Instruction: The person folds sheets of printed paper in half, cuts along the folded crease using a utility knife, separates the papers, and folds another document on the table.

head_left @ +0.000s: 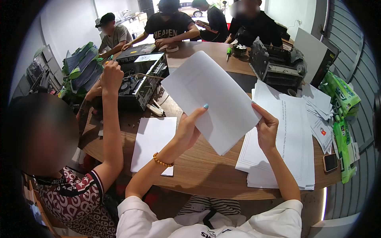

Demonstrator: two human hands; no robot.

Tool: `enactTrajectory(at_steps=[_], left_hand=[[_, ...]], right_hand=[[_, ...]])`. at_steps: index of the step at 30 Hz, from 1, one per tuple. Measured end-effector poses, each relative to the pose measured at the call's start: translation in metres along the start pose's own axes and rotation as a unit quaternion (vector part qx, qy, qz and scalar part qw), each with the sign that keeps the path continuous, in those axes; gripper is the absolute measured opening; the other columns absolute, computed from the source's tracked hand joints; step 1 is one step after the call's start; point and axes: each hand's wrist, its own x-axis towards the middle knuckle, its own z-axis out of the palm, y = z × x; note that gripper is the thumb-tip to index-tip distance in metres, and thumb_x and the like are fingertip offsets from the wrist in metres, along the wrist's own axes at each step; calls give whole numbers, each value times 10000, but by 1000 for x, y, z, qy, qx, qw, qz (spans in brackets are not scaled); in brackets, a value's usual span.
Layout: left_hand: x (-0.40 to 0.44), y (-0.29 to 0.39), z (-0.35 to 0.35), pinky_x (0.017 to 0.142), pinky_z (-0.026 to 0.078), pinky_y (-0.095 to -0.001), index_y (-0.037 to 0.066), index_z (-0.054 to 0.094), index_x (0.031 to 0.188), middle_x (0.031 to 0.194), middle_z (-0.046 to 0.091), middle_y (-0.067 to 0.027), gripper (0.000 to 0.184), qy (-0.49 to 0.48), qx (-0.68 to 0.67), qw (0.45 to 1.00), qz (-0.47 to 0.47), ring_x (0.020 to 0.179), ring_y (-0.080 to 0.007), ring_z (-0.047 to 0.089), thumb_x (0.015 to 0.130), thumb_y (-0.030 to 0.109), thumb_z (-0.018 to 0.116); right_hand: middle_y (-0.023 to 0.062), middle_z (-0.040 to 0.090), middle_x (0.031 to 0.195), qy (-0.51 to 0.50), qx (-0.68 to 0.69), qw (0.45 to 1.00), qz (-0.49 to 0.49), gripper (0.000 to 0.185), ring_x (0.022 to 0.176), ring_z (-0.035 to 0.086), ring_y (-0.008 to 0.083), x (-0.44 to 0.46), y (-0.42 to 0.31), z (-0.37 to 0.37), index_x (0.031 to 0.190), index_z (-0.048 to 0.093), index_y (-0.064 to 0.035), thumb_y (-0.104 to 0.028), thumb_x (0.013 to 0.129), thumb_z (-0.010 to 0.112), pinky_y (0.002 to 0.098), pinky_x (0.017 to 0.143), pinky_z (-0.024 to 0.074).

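Observation:
Both of my hands hold a small stack of white paper sheets (212,95) tilted above the wooden table. My left hand (189,129) grips the lower left edge, thumb on top and fingers underneath. At the right corner my right hand (266,126) pinches the sheets between thumb and fingers. Below and to the left, a neat pile of blank paper (152,139) lies on the table. Under and beside my right forearm spreads a larger pile of printed sheets (295,146), its edges uneven.
An opened computer case (145,81) stands at the left, with a co-worker's hand (112,73) beside it. A dismantled black machine (276,65), a green screwdriver (228,53), a phone (330,162) and green packages (343,131) lie around the table (198,170). Several people are across it.

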Motion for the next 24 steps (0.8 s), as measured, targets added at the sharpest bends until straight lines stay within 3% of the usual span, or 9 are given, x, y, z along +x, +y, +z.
enactTrajectory(at_steps=[7,15,24], left_hand=[[-2,-3,-5,886,425,-318,-42,344,1202,1122,473,-114,487,10,7,1000,-9,1045,-186,489,831,168,577],[-3,-12,-8,883,433,-353,-27,343,1196,1113,467,-114,483,12,-2,1000,-27,1054,-203,486,817,152,584],[-5,-8,-2,887,430,-348,8,346,1224,1157,464,-110,496,-1,-5,1000,-23,1097,-193,469,817,152,590]], right_hand=[[122,589,1100,-4,11,1000,1,351,923,594,156,-1,2,3,1109,574,-2,122,803,455,279,781,525],[100,609,1073,-38,8,999,8,462,850,597,112,0,6,-1,1130,569,-17,156,704,520,201,679,496],[108,621,1039,-70,18,997,40,411,893,602,144,4,10,-12,1111,581,-13,50,708,635,253,792,491]])
